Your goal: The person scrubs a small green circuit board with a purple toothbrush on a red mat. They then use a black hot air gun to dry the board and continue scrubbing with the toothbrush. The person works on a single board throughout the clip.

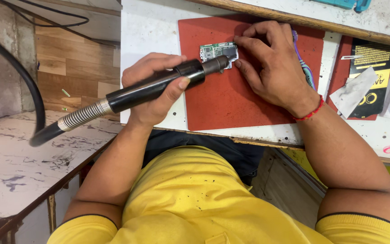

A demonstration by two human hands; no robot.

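Seen from above, the left hand [152, 88] grips a black hot-air wand [159, 86], its nozzle over a small circuit board [216, 50] on the red mat [222, 99]. At right, the right hand [271, 63] pins the board's far-right edge with its fingertips [240, 40].

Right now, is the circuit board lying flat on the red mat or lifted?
Flat: the circuit board lies on the red mat, right hand fingertips pinning its edge.

Left hand [152, 92] clenched, right hand [271, 68] pinching.
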